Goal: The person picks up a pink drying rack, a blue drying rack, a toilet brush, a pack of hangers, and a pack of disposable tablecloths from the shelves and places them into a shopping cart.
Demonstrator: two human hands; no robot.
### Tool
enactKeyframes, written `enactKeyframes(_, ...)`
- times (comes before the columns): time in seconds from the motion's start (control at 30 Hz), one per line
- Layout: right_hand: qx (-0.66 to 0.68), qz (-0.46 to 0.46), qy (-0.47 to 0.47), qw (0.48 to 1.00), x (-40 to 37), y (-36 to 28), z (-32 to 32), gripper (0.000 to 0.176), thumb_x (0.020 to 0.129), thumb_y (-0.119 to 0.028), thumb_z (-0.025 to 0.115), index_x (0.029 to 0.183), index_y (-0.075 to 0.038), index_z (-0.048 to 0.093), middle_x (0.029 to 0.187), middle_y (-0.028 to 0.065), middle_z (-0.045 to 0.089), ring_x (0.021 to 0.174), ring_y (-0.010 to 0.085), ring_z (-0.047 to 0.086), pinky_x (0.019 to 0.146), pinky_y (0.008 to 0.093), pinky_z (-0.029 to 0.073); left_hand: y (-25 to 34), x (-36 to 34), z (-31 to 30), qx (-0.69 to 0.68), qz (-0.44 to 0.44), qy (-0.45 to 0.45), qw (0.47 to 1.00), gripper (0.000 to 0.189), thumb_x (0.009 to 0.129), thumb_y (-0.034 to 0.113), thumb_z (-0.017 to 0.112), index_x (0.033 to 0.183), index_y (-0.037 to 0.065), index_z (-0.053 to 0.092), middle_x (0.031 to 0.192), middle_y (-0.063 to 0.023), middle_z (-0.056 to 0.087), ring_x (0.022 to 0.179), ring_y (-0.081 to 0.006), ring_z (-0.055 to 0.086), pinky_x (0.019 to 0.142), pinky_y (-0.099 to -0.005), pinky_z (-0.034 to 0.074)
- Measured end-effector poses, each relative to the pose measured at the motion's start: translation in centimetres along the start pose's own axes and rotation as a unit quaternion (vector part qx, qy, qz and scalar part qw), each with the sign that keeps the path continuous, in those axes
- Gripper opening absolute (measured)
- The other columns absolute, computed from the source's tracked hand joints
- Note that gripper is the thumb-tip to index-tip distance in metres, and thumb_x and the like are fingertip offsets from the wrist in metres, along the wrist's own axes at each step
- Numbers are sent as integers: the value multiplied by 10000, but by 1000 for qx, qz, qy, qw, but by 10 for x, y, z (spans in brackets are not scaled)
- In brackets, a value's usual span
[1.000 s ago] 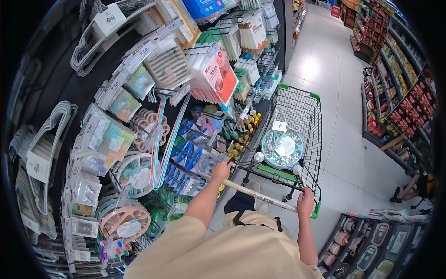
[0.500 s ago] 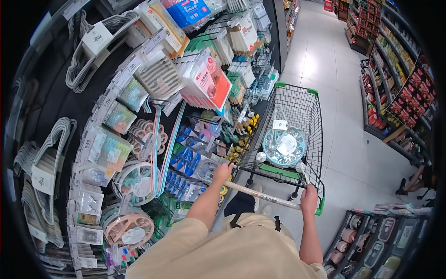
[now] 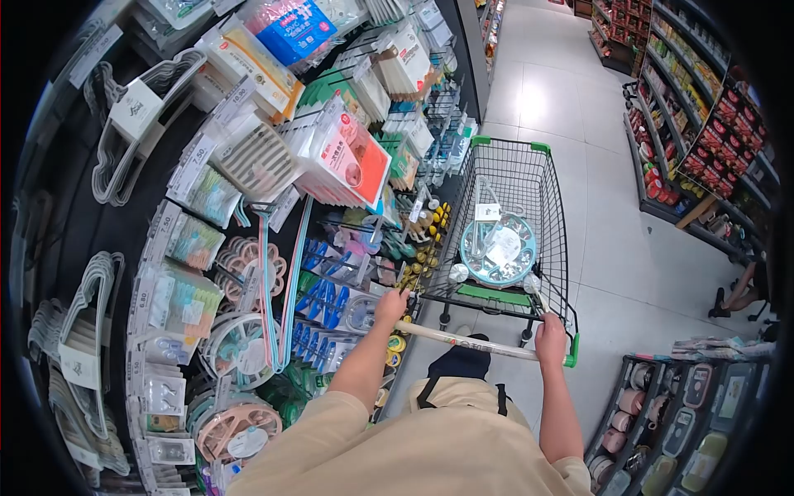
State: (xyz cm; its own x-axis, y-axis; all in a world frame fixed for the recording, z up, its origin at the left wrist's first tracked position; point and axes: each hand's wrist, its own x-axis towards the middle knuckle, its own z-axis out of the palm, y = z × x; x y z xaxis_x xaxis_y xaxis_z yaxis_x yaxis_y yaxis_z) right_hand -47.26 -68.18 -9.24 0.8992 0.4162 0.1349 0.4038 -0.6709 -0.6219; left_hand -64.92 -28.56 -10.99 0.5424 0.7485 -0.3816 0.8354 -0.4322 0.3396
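My left hand (image 3: 392,307) is closed at the left end of the pale handlebar (image 3: 463,342) of a shopping cart. At the bar's right end, my right hand (image 3: 551,337) is closed around it. The cart (image 3: 559,217) is black wire with green corners. Inside its basket lies a round light-blue drying rack (image 3: 498,250) with clips, and hangers with a white label (image 3: 488,212) rest against it.
On the left stands a shelf wall with grey hangers (image 3: 81,355), a red-and-white packet (image 3: 356,157) and pink round racks (image 3: 240,431). Food shelves (image 3: 695,74) line the right. Lower right is a rack of containers (image 3: 678,430). A seated person's leg (image 3: 740,293) shows at the right edge.
The floor, the right-hand shelves and the far left packets have shifted left in view. One of my feet has moved, and a dark trouser leg shows more. Both hands remain on the handlebar.
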Motion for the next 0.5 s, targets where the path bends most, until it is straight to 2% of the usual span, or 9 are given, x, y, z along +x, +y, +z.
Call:
enactKeyframes(0.13,-1,7,0,1000,12,-3,-2,153,850,15,544,976,5,630,989,189,661,948,383,631,847,462,506,8,10,-3,-3,18,9,1000,457,982,457,532,1085,44,698,1022,-246,698,1010,-445,647,888,-536,502)
enactKeyframes(0.27,-5,28,-4,1000,24,-3,0,151,851,13,546,976,3,630,982,188,659,948,381,631,843,463,505,15,19,-3,10,14,19,1000,464,978,463,535,1085,41,697,1029,-247,696,1012,-445,646,885,-535,503)
enactKeyframes(0.33,3,-3,5,1000,34,5,2,142,849,11,551,969,-2,627,977,184,658,948,382,629,840,465,505,24,26,-6,-1,11,6,1000,468,976,466,532,1087,42,696,1052,-248,691,1024,-448,640,891,-534,501)
enactKeyframes(0.5,-4,5,1,1000,58,7,3,131,847,9,556,961,-7,620,971,178,658,940,383,626,829,472,503,43,42,-12,-19,13,7,1000,450,982,449,526,1084,45,697,1066,-247,688,1046,-449,629,910,-539,488)
